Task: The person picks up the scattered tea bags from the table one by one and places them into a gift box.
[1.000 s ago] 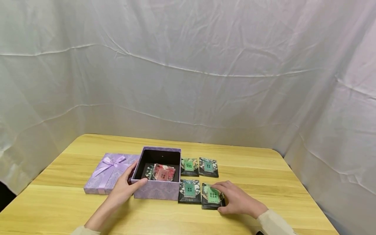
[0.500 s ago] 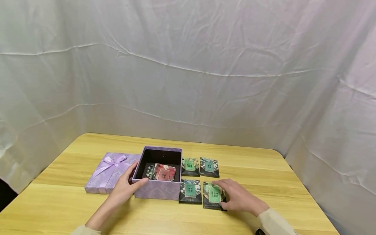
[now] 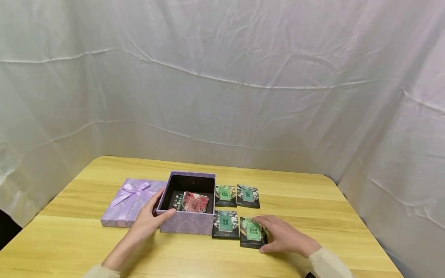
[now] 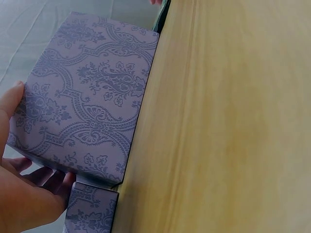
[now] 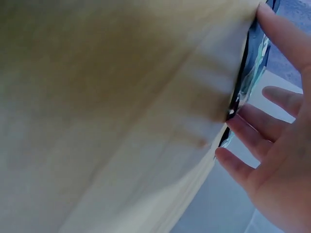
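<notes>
Head view, and the left hand grips the purple box, red sachet inside, lid at that hand's left; the right hand pinches a green-labelled sachet on the bench. Left wrist: thumb on the box's front, fingers along its side. Right wrist: thumb and fingertips meet the sachet's edge.

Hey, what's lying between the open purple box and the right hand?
In the head view, a teal-labelled packet lies beside the purple box, then a green-labelled packet, whose right edge the right hand touches.
</notes>
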{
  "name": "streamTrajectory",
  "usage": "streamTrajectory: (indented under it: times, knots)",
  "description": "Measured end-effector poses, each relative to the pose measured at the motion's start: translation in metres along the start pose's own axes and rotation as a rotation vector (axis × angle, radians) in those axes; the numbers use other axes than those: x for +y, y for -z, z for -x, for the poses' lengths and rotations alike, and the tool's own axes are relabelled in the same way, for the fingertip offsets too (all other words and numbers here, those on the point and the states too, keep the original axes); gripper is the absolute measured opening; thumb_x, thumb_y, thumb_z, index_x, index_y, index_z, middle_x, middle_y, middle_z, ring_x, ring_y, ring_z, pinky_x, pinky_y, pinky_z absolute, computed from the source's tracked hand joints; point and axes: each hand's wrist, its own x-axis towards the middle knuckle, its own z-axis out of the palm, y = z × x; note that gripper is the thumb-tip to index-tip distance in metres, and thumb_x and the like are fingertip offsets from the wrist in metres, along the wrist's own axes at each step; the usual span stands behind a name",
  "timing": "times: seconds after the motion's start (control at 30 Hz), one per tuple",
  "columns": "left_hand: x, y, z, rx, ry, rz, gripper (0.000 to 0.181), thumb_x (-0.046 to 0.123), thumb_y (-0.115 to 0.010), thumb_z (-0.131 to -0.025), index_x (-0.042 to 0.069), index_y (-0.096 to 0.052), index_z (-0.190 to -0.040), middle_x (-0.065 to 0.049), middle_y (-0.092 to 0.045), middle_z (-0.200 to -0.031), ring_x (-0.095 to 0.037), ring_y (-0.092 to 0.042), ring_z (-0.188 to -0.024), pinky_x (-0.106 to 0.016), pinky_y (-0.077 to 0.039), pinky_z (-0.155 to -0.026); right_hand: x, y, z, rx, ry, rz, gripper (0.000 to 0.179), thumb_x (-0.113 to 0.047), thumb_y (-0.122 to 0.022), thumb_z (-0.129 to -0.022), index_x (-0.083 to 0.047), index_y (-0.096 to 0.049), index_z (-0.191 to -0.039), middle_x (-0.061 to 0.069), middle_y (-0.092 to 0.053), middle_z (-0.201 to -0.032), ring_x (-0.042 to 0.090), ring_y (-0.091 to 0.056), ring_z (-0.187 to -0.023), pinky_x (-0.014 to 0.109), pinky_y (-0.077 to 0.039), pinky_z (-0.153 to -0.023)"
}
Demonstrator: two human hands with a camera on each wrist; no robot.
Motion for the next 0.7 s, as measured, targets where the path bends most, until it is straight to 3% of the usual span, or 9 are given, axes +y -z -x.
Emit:
streamTrajectory:
  times: [0.37, 0.7]
  knots:
    - [-0.002, -0.001, 0.0, 0.008, -0.007, 0.002, 0.077, 0.012, -0.069, -0.089, 0.003, -0.026, -0.152, -0.027, -0.038, -0.145, -0.039, -0.05, -0.116, -0.022, -0.046, -0.084, -0.004, -0.008, 0.003, 0.057, 0.018, 0.117, 0.08, -0.044, -0.078, -0.075, -0.004, -0.05, -0.138, 0.015, -0.057, -0.126, 0.032, -0.055, -0.11, 0.052, -0.045, -0.092]
    - [-0.001, -0.001, -0.001, 0.003, -0.008, 0.031, 0.077, 0.011, -0.068, -0.089, 0.004, -0.025, -0.152, -0.026, -0.038, -0.145, -0.037, -0.051, -0.115, -0.023, -0.047, -0.084, -0.001, 0.005, -0.003, 0.087, -0.014, 0.053, 0.083, -0.036, -0.082, -0.072, -0.003, -0.048, -0.14, 0.014, -0.058, -0.124, 0.03, -0.055, -0.11, 0.051, -0.046, -0.092]
